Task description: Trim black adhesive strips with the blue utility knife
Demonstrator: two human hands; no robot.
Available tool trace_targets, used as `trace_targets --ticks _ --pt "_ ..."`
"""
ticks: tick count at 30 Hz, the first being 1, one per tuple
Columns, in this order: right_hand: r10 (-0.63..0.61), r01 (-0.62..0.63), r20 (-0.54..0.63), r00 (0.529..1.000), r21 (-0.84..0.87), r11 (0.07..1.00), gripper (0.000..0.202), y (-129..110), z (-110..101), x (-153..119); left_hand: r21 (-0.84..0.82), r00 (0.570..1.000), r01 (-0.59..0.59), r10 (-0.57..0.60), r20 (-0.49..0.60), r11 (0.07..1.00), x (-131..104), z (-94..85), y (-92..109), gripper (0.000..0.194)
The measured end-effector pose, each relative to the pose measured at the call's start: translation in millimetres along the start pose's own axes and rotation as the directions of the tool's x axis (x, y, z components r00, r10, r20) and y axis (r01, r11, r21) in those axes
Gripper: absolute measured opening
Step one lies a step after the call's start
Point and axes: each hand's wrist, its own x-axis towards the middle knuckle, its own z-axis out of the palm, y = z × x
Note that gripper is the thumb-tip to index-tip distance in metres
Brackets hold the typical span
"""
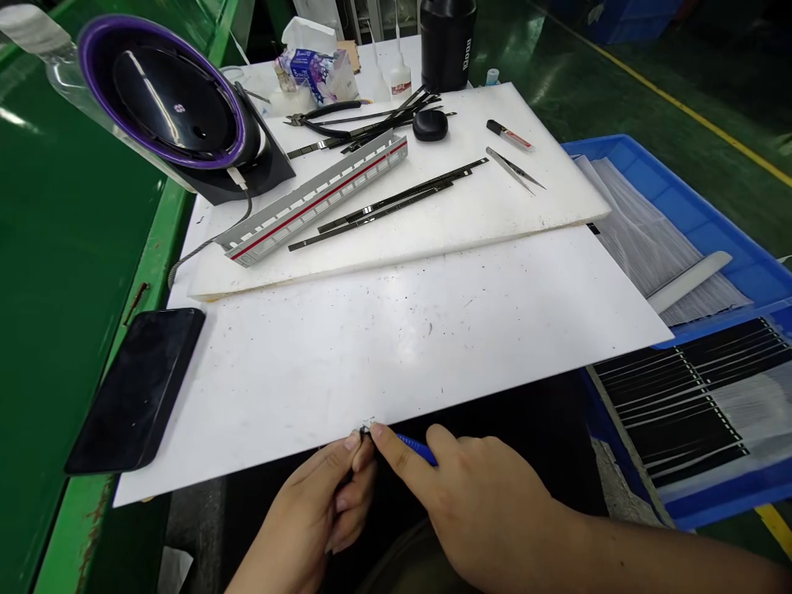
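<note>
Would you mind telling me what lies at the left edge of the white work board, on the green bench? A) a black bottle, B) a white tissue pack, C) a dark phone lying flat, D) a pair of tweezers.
C: a dark phone lies flat, partly on the green bench, beside the left edge of the white work board; the tweezers and the black bottle sit farther back.

I am seeing a blue-handled tool (416,448) in my right hand (488,507), a white board (396,346) just beyond it, a black phone (137,386) farther left, and a blue crate (736,247) holding black strips (681,396).
</note>
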Motion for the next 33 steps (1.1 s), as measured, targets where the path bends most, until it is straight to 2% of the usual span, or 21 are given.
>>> trace_targets --ticks 8,14,25,33 --pt "-0.004 0.005 -0.006 1.000 0.205 0.979 0.072 11 -1 3 0.029 0.999 0.012 -0.013 0.031 0.999 3 -7.4 1 0.044" --pt "-0.016 0.017 -0.006 1.000 0.163 0.986 0.073 11 -6 4 0.029 1.000 0.010 -0.010 0.021 1.000 3 -5.6 1 0.045" --pt "-0.029 0.029 -0.046 0.999 -0.012 1.000 0.082 9 -7 4 0.058 0.999 0.024 -0.026 0.034 0.998 5 -7.2 5 0.047" --pt "0.027 -0.023 -0.066 0.997 0.064 0.998 0.077 7 -2 0 0.039 0.998 0.003 -0.006 0.061 0.999 3 -6.1 5 0.046"
